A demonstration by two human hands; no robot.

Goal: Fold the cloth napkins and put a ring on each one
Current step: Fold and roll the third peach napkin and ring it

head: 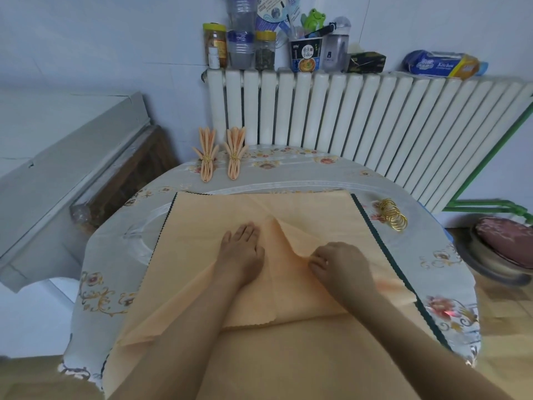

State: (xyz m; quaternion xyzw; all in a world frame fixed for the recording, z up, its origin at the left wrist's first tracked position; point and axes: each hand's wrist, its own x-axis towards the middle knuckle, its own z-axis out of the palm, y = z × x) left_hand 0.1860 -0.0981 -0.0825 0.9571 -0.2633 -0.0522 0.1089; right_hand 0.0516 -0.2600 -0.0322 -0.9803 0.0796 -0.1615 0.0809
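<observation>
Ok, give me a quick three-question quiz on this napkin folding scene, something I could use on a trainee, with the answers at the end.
1. True or false: two folded napkins already wear rings at the table's far edge.
2. Which hand pinches a fold of the peach napkin? A) left hand B) right hand C) neither
3. Fill in: the spare gold rings lie to the ____ of the spread napkin.

Key
1. True.
2. B: the right hand pinches the raised fold, while the left hand presses flat on the cloth.
3. Right, on the flowered tablecloth.
</observation>
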